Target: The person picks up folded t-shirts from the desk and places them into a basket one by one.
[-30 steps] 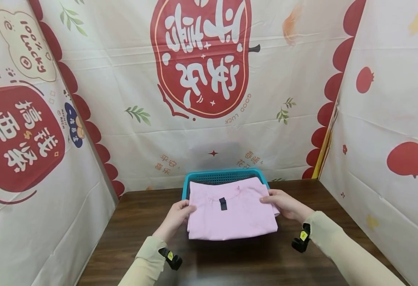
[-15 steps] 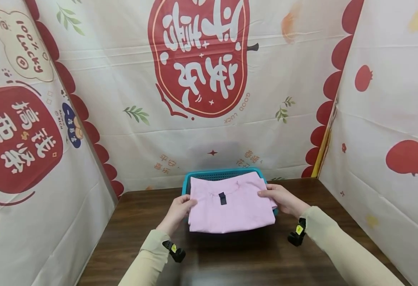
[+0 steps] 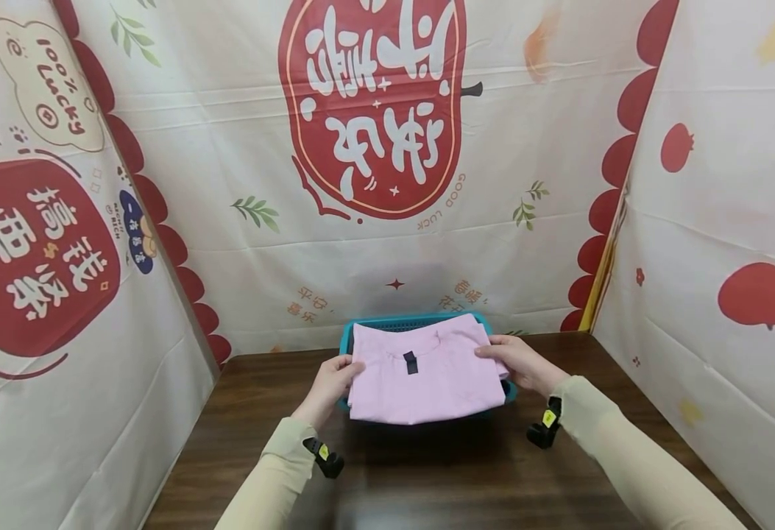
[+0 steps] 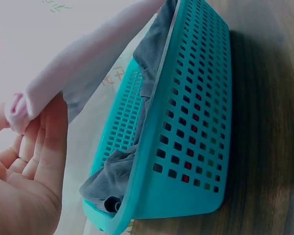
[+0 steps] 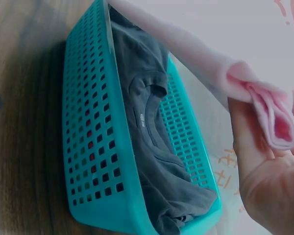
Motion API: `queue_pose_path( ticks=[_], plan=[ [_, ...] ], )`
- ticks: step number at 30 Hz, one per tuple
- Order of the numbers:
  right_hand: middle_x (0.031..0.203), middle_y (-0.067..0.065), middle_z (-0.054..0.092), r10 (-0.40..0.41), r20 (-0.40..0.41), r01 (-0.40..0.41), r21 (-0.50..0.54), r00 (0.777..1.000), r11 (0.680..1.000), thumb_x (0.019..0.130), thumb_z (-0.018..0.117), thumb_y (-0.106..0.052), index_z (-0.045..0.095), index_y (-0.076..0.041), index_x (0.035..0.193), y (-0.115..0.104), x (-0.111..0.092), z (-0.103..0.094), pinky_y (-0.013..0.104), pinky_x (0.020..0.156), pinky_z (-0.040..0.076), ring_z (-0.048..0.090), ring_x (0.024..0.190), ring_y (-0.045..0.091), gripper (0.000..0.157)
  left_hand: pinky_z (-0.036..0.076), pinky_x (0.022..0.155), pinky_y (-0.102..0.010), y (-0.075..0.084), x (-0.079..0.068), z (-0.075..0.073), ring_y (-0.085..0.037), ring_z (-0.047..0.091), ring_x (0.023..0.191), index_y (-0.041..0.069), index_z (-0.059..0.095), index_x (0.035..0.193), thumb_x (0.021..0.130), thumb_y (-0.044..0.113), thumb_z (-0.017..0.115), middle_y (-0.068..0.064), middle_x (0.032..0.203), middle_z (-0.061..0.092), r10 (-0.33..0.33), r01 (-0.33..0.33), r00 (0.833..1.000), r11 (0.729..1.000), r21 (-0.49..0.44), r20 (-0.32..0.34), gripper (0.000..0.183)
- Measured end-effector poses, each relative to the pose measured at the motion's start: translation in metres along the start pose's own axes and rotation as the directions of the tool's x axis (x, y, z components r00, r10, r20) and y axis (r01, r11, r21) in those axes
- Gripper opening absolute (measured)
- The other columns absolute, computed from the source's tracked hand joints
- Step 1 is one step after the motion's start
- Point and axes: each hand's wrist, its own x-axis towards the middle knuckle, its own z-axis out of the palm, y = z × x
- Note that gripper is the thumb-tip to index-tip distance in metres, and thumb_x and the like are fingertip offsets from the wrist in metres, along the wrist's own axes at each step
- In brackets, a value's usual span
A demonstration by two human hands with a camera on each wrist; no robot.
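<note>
A folded pink T-shirt [image 3: 427,386] with a dark neck label hangs above a teal plastic basket [image 4: 179,152]. At its left edge my left hand [image 3: 330,384] pinches the fabric between thumb and fingers. My right hand [image 3: 522,363] pinches the opposite edge in the same way. Both wrist views show a gap between the shirt and the basket's rim. Inside the basket lies a dark grey shirt [image 5: 152,132], its collar visible in the right wrist view. From the head view, the pink shirt hides most of the basket.
The basket stands on a dark wooden table [image 3: 413,486], close to the back curtain [image 3: 268,272]. Printed white cloth also hangs at the left and right sides. Something red shows through the basket's holes [image 4: 192,139].
Both hands have carried the pink shirt slightly away from me, farther over the basket. More of the basket's lower right corner shows now. The grip on the shirt is unchanged.
</note>
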Motion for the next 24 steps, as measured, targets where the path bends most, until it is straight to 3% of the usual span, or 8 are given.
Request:
queue_pose_path(
  ticks=[14, 24],
  plan=[
    [0.105, 0.008, 0.062, 0.006, -0.011, -0.005, 0.037, 1.0, 0.999, 0.098, 0.058, -0.016, 0.034, 0.009, 0.143, -0.005, 0.01, 0.002, 0.034, 0.08, 0.055, 0.062, 0.088, 0.019, 0.057, 0.051, 0.057, -0.027, 0.007, 0.008, 0.001, -0.014, 0.056, 0.064, -0.004, 0.067, 0.103, 0.093, 0.021, 0.065, -0.003, 0.075, 0.06, 0.03, -0.027, 0.999, 0.998, 0.054, -0.043, 0.027],
    [0.114, 0.013, 0.06, 0.02, -0.072, -0.019, 0.006, 0.997, 1.0, 0.097, 0.061, -0.019, 0.038, 0.005, 0.143, -0.008, 0.019, 0.003, 0.036, 0.083, 0.054, 0.061, 0.091, 0.021, 0.057, 0.051, 0.06, -0.027, 0.008, 0.018, 0.003, -0.014, 0.058, 0.067, -0.005, 0.067, 0.109, 0.094, 0.022, 0.064, -0.004, 0.079, 0.063, 0.056, -0.054, 0.998, 0.997, 0.061, -0.032, 0.031]
  ],
)
